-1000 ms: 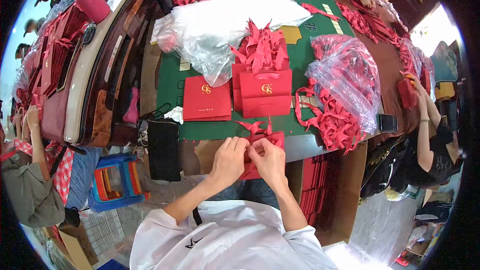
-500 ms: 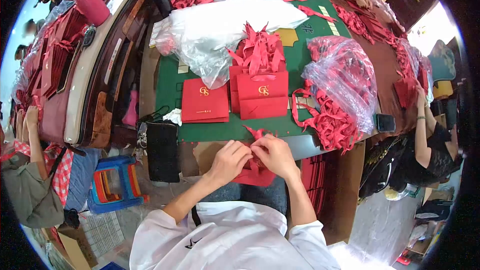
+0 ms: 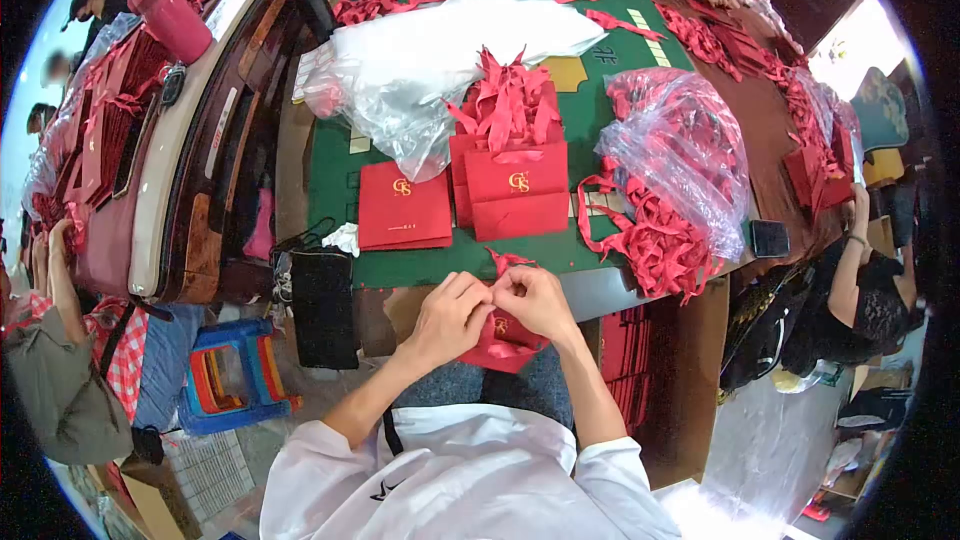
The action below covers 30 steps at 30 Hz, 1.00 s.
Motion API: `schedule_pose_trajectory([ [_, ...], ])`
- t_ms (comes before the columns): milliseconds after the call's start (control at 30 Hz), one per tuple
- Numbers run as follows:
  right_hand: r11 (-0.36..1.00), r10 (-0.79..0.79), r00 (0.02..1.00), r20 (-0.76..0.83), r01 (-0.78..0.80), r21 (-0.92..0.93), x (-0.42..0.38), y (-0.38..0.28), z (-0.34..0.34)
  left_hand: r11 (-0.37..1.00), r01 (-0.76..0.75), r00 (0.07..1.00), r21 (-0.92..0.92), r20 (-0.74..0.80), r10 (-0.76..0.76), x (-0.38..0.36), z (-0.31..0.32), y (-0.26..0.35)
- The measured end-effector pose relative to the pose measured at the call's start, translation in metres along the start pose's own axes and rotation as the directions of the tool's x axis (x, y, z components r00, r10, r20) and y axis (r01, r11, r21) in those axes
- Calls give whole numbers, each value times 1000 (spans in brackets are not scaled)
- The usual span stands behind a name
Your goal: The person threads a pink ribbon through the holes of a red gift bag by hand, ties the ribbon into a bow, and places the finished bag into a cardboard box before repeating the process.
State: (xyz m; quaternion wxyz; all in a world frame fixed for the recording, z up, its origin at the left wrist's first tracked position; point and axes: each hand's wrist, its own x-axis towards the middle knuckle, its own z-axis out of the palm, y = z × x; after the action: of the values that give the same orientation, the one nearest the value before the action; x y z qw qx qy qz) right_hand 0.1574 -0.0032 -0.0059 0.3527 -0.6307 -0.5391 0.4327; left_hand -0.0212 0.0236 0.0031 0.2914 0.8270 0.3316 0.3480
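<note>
Red gift bag (image 3: 512,348), right at the near edge of the worktop (image 3: 385,269), held out just over the person's lap, and both hands are on it! Left hand (image 3: 452,316) curled, thumb and forefinger closed to a pinch; right hand (image 3: 534,302) matching it, fingertips nearly meeting over the bag's mouth. What they have hold of looks like red ribbon (image 3: 510,262), a bit of it poking out beyond the knuckles, though the exact pinch is hidden from us.

How does it handle? Featherlight, I'd say, folded card or stiff paper: crisp along the creases, quick to dent on the flat panels. The ribbon looks soft and limp, perhaps a little slippery, so fingertips suit it better than a fist. Best hold on the bag itself: the top rim or a side fold, keeping clear of the gold lettering on the front.

Deeper in from that near edge, another red bag (image 3: 519,217) with the same lettering; towards the near right corner, a tangled ribbon heap (image 3: 655,255), partly under clear plastic (image 3: 690,140).
</note>
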Motion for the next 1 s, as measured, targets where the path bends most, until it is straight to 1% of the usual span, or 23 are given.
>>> schedule_pose_trajectory([
  [33,1000,-22,999,-30,23,6,3,5,3,1000,-2,1000,1,1,2,0,-2,1],
  [100,999,-45,997,-62,45,12,8,9,3,999,50,996,-11,71,-49,1,-7,3],
  [167,999,37,949,-312,-29,29,19,9,-5,998,51,998,-23,41,-50,-8,0,-1],
  [233,999,8,949,-316,5,42,19,6,-9,998,51,999,-32,8,-51,-8,1,-5],
  [300,975,-207,899,-386,157,-156,18,13,-11,953,296,955,-63,54,-292,-6,1,-9],
  [333,975,-207,899,-386,156,-160,16,14,-15,964,257,966,-65,9,-257,-5,5,-16],
  [367,984,-157,897,-413,106,-143,13,14,-18,964,256,967,-67,6,-256,-5,6,-19],
  [400,991,-105,893,-438,56,-123,11,14,-21,958,279,960,-65,-8,-280,-2,6,-18],
  [433,991,-105,893,-437,56,-123,8,15,-24,951,303,952,-63,-19,-304,0,5,-17],
  [500,963,-56,907,-417,-60,-261,1,17,-31,958,281,958,-56,-36,-284,4,6,-21],
  [533,954,-12,912,-410,-112,-278,-2,12,-30,976,218,973,3,-70,-218,8,8,-21],
  [567,954,-12,912,-410,-112,-278,-2,11,-27,986,156,984,64,-102,-149,13,9,-20],
  [600,936,-18,923,-386,-120,-330,-2,10,-24,986,156,984,65,-102,-149,16,11,-19],
  [633,916,-23,932,-361,-125,-381,-2,10,-23,984,135,988,115,-85,-126,21,13,-16],
  [667,927,-8,944,-330,-116,-356,1,18,-19,980,112,993,166,-67,-102,25,16,-14],
  [700,928,-11,944,-330,-113,-355,2,22,-16,979,111,993,169,-69,-100,28,19,-14],
  [767,930,-101,936,-337,-31,-367,4,28,-13,963,134,991,235,-31,-131,33,28,-18],
  [800,929,-105,936,-337,-29,-368,4,28,-13,964,144,990,224,-29,-141,35,30,-20],
  [867,971,-133,910,-393,39,-238,4,28,-13,968,174,985,180,-36,-170,34,37,-29],
  [900,970,-132,909,-395,37,-240,3,27,-14,969,204,979,136,-40,-201,35,39,-29],
  [933,993,-94,925,-367,59,-105,2,26,-16,970,203,979,134,-38,-199,35,40,-29],
  [967,997,-58,941,-334,73,33,1,25,-16,975,213,975,71,-74,-208,35,41,-30],
  [1000,997,-55,941,-335,71,34,2,29,-16,975,221,969,8,-112,-219,35,40,-28],
])
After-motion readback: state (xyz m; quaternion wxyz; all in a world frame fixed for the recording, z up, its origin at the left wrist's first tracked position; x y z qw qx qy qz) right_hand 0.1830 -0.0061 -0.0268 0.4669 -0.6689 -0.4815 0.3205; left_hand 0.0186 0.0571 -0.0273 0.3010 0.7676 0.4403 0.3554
